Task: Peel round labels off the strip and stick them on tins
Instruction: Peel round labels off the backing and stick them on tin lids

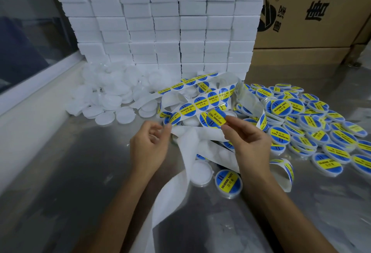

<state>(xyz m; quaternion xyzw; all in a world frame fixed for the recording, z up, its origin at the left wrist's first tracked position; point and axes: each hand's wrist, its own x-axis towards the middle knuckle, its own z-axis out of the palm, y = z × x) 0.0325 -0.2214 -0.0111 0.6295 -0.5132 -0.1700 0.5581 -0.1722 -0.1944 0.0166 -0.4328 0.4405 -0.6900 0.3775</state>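
Note:
A long white backing strip [200,104] carrying round blue-and-yellow labels curls across the steel table. My left hand [149,142] pinches the strip's edge near a label. My right hand [248,139] pinches one round label [215,119] by its edge, lifted off the strip above the table. Below my hands lie one unlabelled white tin [200,173] and one labelled tin [228,181]. The empty backing [176,184] trails down toward me.
A heap of labelled tins [313,124] covers the right of the table. A pile of plain white tins [112,92] lies at the left back. Stacked white boxes [160,21] form a wall behind, with cardboard cartons [313,11] at the right.

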